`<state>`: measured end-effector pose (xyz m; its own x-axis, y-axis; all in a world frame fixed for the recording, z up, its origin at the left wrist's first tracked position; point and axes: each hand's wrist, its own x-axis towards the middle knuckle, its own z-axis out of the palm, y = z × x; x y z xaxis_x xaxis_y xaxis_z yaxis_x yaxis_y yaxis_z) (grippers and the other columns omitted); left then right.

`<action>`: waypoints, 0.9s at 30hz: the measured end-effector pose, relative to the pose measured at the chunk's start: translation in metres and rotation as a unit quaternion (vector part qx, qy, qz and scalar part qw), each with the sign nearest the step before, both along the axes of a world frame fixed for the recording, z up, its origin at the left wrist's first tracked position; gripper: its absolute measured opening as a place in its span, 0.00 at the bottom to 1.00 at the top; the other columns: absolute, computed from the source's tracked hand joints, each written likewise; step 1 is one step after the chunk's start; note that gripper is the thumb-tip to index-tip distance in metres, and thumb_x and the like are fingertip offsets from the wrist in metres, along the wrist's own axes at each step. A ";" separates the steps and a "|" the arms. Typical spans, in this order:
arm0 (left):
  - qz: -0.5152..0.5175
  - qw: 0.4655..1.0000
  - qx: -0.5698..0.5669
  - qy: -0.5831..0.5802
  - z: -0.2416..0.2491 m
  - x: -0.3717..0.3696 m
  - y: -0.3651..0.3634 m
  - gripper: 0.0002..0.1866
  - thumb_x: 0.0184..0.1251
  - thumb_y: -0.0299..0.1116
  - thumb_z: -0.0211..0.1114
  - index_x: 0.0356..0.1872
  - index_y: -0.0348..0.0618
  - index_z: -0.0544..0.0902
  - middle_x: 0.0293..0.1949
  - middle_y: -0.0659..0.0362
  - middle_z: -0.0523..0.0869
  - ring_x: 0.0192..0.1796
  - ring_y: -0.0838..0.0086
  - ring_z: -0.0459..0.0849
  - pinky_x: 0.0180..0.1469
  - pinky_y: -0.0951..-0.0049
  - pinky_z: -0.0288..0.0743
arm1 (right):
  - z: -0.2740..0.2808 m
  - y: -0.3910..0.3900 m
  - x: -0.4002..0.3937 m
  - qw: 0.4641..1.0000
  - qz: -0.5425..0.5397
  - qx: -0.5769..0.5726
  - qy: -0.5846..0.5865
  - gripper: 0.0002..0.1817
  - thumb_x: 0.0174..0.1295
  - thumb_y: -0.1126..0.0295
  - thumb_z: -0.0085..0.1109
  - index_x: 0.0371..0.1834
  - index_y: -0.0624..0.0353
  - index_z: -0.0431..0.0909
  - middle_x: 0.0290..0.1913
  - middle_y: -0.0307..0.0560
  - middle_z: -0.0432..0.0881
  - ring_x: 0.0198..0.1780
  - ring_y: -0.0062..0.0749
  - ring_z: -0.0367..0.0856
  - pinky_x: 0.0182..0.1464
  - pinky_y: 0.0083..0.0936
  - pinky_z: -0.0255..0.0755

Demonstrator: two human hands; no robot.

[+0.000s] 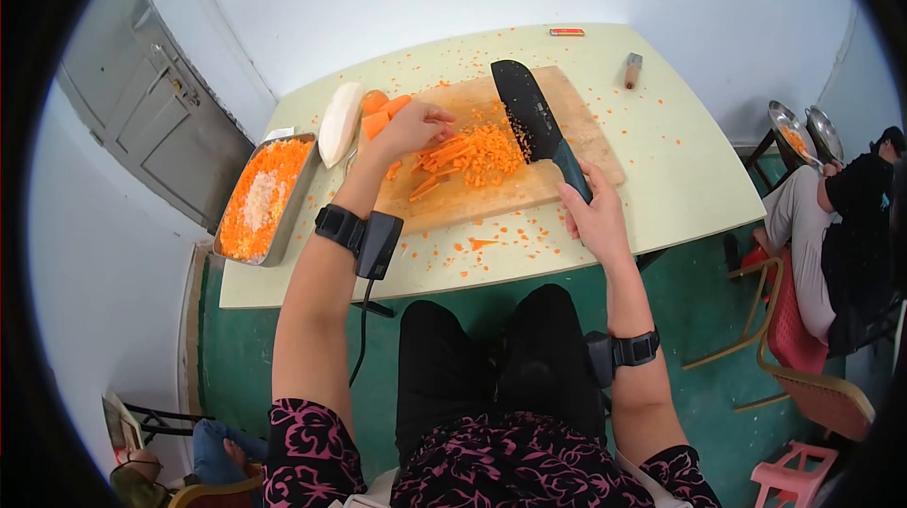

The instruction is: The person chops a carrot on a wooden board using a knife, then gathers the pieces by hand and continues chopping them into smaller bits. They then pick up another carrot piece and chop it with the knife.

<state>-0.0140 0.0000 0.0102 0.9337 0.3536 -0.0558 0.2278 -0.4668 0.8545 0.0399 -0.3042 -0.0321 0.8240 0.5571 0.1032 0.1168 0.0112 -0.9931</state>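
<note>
My right hand (pixel 600 210) is wrapped round the handle of a wide black kitchen knife (pixel 529 111). Its blade lies tilted over the right part of a wooden cutting board (pixel 425 210), with bits of carrot along the edge. Diced carrot (pixel 496 151) is heaped beside the blade. Carrot sticks (pixel 444 154) lie left of the heap, just under my left hand (pixel 422 128). The fingers of that hand are curled together, and anything inside them is hidden. Behind my left wrist are larger carrot pieces (pixel 374 122) and a long peeled white root vegetable (pixel 340 122).
A metal tray (pixel 300 189) of diced carrot with paler bits stands at the table's left. Carrot scraps dot the table (pixel 694 158). Near the back are a small red packet (pixel 567 33) and a brush-like item (pixel 633 71). People sit at right and lower left; metal pans (pixel 792 130) stand beyond.
</note>
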 end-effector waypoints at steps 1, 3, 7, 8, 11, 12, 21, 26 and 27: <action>0.007 1.000 -0.007 -0.017 -0.002 -0.004 0.002 0.12 0.61 0.22 0.56 0.46 0.34 0.81 0.37 0.57 0.85 0.36 0.78 0.81 0.39 0.77 0.76 | 0.000 -0.001 0.000 1.000 -0.004 -0.003 0.001 0.24 0.60 0.68 0.56 0.60 0.61 0.66 0.21 0.38 0.72 0.17 0.17 0.69 0.19 0.19 0.64; 0.023 0.997 0.045 -0.050 -0.002 -0.015 0.007 0.13 0.61 0.24 0.57 0.46 0.34 0.80 0.38 0.56 0.85 0.36 0.77 0.82 0.40 0.77 0.76 | 0.000 0.002 -0.001 1.000 -0.007 -0.004 0.003 0.24 0.61 0.69 0.56 0.60 0.61 0.66 0.21 0.37 0.72 0.17 0.16 0.69 0.18 0.18 0.64; 0.041 0.973 0.227 -0.015 0.012 -0.053 0.012 0.12 0.59 0.26 0.60 0.43 0.34 0.82 0.40 0.55 0.85 0.40 0.74 0.83 0.44 0.77 0.76 | 0.001 0.003 -0.002 1.000 -0.008 0.002 0.011 0.23 0.61 0.70 0.55 0.60 0.60 0.66 0.22 0.37 0.71 0.16 0.15 0.68 0.17 0.16 0.63; 0.041 0.965 0.258 0.015 0.019 -0.063 0.011 0.11 0.58 0.26 0.61 0.42 0.35 0.82 0.40 0.54 0.85 0.42 0.74 0.82 0.46 0.77 0.75 | 0.000 0.002 -0.001 1.000 -0.005 0.000 0.006 0.23 0.61 0.70 0.55 0.60 0.61 0.66 0.22 0.36 0.71 0.16 0.15 0.68 0.17 0.16 0.63; 0.023 0.941 0.326 0.083 0.019 -0.082 0.013 0.12 0.53 0.28 0.64 0.39 0.36 0.83 0.38 0.52 0.84 0.41 0.67 0.82 0.45 0.72 0.75 | 0.001 0.002 -0.001 1.000 -0.005 -0.002 0.003 0.23 0.61 0.70 0.55 0.60 0.62 0.66 0.22 0.36 0.71 0.16 0.15 0.68 0.17 0.16 0.63; 0.000 0.934 0.352 0.063 0.014 -0.084 0.016 0.12 0.51 0.28 0.64 0.38 0.35 0.83 0.37 0.51 0.84 0.41 0.65 0.82 0.45 0.71 0.75 | 0.000 0.002 -0.001 1.000 -0.006 -0.001 0.002 0.23 0.61 0.70 0.55 0.60 0.62 0.66 0.22 0.36 0.71 0.16 0.15 0.68 0.17 0.16 0.63; 0.058 0.911 0.408 0.028 0.006 -0.094 -0.009 0.06 0.48 0.24 0.61 0.29 0.33 0.78 0.31 0.47 0.81 0.38 0.57 0.80 0.41 0.65 0.74 | 0.000 0.000 -0.002 1.000 -0.007 -0.003 0.004 0.24 0.61 0.69 0.56 0.60 0.62 0.65 0.23 0.38 0.72 0.16 0.16 0.68 0.17 0.17 0.63; 0.092 0.885 0.457 0.003 -0.009 -0.099 -0.015 0.05 0.48 0.20 0.57 0.29 0.33 0.78 0.29 0.46 0.81 0.36 0.55 0.81 0.39 0.63 0.74 | 0.001 0.002 -0.002 1.000 -0.005 0.004 0.004 0.24 0.61 0.69 0.56 0.60 0.62 0.66 0.23 0.39 0.73 0.17 0.16 0.69 0.18 0.17 0.63; 0.091 0.883 0.461 -0.007 -0.010 -0.099 -0.016 0.05 0.48 0.20 0.57 0.28 0.33 0.78 0.29 0.45 0.81 0.36 0.55 0.81 0.39 0.62 0.74 | 0.001 0.002 -0.002 1.000 -0.003 0.006 0.003 0.24 0.61 0.69 0.56 0.60 0.62 0.66 0.24 0.39 0.73 0.17 0.16 0.69 0.18 0.17 0.63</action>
<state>-0.1129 -0.0156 0.0004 0.8554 0.3866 0.3446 0.3631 -0.9222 0.1333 0.0375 -0.3022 -0.0313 0.8283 0.5503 0.1051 0.1112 0.0224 -0.9935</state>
